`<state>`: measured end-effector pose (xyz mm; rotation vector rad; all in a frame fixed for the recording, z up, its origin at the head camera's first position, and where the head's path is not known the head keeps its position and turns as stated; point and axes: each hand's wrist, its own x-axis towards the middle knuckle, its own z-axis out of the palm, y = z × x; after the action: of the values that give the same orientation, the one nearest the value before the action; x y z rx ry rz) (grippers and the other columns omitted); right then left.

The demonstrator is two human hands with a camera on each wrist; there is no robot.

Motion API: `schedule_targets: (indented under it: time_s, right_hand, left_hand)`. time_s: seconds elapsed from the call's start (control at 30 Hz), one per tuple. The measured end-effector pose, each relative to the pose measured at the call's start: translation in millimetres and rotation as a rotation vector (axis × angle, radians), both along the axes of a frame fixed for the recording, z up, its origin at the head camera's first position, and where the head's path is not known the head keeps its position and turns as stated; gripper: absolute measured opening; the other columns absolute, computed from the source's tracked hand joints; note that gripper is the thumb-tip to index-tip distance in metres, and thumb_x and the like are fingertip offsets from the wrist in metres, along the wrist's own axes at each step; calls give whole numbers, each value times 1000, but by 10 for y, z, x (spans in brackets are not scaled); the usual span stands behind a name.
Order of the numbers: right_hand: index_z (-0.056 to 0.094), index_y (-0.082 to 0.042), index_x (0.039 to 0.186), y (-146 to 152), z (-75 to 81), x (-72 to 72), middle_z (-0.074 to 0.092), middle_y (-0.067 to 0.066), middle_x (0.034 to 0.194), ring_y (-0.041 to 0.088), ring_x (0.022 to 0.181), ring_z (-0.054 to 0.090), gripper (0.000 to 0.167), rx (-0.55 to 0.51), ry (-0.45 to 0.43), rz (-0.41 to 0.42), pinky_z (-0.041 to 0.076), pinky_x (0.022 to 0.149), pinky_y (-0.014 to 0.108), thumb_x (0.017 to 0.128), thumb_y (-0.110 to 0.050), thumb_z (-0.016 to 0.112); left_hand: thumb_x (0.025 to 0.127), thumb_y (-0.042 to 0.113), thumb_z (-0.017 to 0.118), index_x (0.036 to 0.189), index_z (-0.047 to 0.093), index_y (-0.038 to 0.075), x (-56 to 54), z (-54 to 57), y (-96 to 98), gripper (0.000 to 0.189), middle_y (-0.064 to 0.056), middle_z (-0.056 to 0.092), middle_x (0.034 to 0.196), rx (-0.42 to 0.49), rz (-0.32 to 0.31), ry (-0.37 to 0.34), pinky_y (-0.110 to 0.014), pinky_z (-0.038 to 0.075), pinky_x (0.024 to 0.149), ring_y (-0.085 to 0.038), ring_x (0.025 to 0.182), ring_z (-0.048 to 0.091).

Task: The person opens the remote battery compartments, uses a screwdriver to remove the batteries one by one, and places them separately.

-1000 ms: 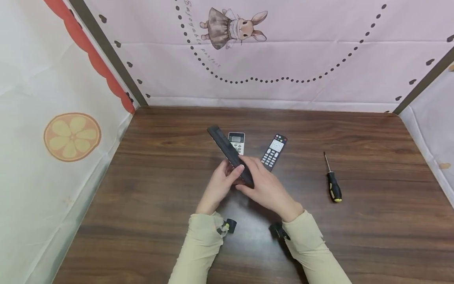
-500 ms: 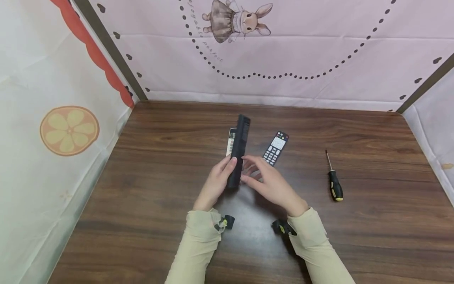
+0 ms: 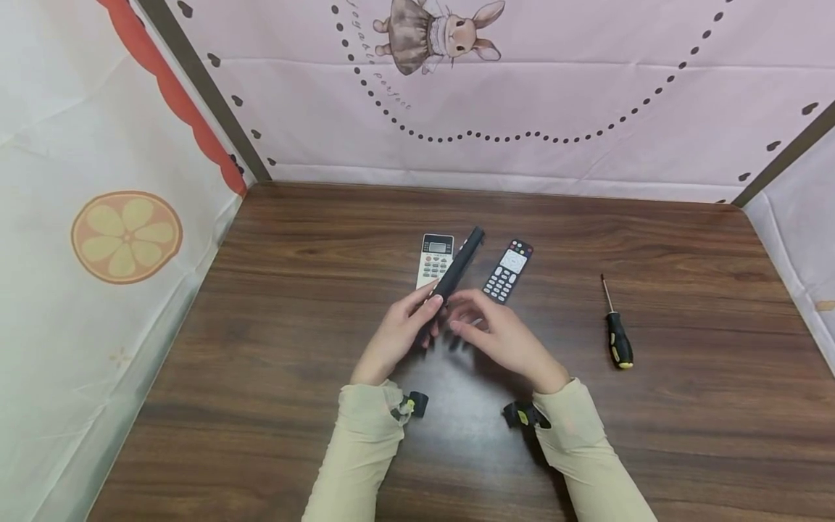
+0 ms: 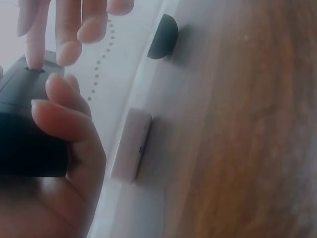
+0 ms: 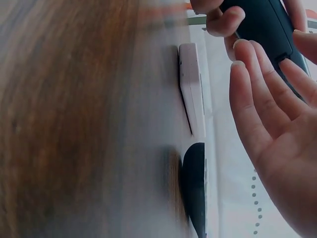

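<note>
My left hand [image 3: 391,330] grips a black remote control [image 3: 460,262], which is tilted on edge above the table. In the right wrist view, the back of this remote [image 5: 262,27] shows its battery cover seam and a small notch. My right hand [image 3: 499,337] is beside it, fingers loosely bent and spread. One right fingertip touches the notch, as the left wrist view also shows. Behind the hands lie a white remote control [image 3: 433,254] with a small display and a black remote control [image 3: 507,271] with white buttons.
A screwdriver [image 3: 617,338] with a black and yellow handle lies on the right of the wooden table [image 3: 274,348]. Printed cloth walls [image 3: 554,94] stand along the back and sides.
The held remote has swung from leaning left to leaning right and turned onto its edge. My right hand has loosened from gripping it and shifted slightly right.
</note>
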<state>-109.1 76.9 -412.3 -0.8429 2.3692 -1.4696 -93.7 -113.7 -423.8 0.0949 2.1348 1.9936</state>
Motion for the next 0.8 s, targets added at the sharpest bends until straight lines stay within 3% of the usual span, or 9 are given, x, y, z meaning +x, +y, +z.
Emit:
schedule_targets:
  time_s: [0.17, 0.4, 0.6, 0.8]
  right_hand:
    - [50, -22, 117, 60, 0, -21, 61, -5, 100, 9, 89, 58, 31, -11, -22, 11, 48, 75, 33, 88, -31, 56]
    - [60, -22, 108, 159, 8, -54, 63, -2, 97, 9, 86, 59, 22, -24, -63, 19, 48, 76, 35, 89, -33, 53]
    - [66, -15, 97, 235, 29, -88, 65, 1, 90, 8, 85, 59, 23, -26, -90, 14, 47, 79, 33, 89, -33, 54]
    - [66, -15, 94, 278, 45, -114, 65, 0, 89, 9, 85, 59, 21, -10, -66, 27, 47, 77, 31, 89, -32, 54]
  left_hand:
    - [87, 44, 51, 122, 52, 21, -11, 16, -1, 42, -25, 54, 87, 14, -60, -34, -29, 43, 48, -23, 59, 49]
    - [91, 35, 50, 127, 48, 19, 6, 33, -8, 40, -28, 53, 93, -5, -164, -38, -34, 45, 48, -41, 65, 49]
    - [88, 42, 52, 127, 49, 27, 18, -2, 21, 42, -22, 55, 94, -21, -199, -28, -34, 46, 49, -34, 60, 49]
    - [88, 43, 51, 127, 49, 26, -1, -40, 45, 42, -23, 55, 92, -25, -221, -2, -35, 46, 47, -29, 55, 49]
